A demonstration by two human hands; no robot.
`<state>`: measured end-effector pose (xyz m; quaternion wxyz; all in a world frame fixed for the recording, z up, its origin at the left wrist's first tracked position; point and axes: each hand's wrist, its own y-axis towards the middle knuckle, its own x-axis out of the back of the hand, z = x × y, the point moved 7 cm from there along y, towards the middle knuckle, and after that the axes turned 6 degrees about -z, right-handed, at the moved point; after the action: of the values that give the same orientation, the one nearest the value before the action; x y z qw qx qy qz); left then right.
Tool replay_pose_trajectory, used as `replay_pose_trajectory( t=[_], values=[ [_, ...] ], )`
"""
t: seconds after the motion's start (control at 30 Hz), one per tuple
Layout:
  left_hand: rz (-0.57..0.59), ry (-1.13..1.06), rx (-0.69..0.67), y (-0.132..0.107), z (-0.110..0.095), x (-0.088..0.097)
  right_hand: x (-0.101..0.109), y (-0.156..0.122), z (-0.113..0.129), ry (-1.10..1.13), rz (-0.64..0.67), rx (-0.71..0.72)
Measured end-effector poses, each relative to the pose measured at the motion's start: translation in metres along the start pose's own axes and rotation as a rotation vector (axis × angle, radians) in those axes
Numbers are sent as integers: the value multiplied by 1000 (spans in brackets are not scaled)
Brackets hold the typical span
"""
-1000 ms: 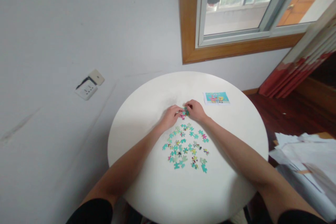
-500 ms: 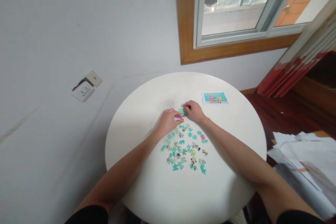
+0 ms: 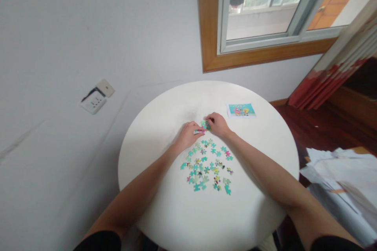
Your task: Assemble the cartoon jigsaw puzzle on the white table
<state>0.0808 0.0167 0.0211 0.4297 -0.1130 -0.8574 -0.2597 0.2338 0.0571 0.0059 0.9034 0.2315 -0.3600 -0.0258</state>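
Risk, near: loose puzzle pieces (image 3: 196, 187), lower centre of the frame, could scatter across the table (image 3: 153, 137) if a hand is drawn back low. Farther, at centre, the small cluster (image 3: 205, 124) could shift or part — cause, uneven pressure. Left hand (image 3: 189, 135): grip appears pinched on a pink piece (image 3: 200, 131). Right hand (image 3: 217, 124): fingers curled at the cluster; whether pinching, cannot tell. Appearance: loose pieces flat, mostly teal, some yellow; cluster teal-green, joints unreadable.
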Motion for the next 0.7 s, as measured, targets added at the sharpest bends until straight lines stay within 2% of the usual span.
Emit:
replay_pose_trajectory(
  t=[0.53, 0.7],
  values=[
    [-36, 67, -51, 2, -8, 11, 1, 0, 0, 8, -9, -6],
    [30, 28, -139, 2, -9, 7, 4, 0, 1, 35, -40, -20]
  ],
)
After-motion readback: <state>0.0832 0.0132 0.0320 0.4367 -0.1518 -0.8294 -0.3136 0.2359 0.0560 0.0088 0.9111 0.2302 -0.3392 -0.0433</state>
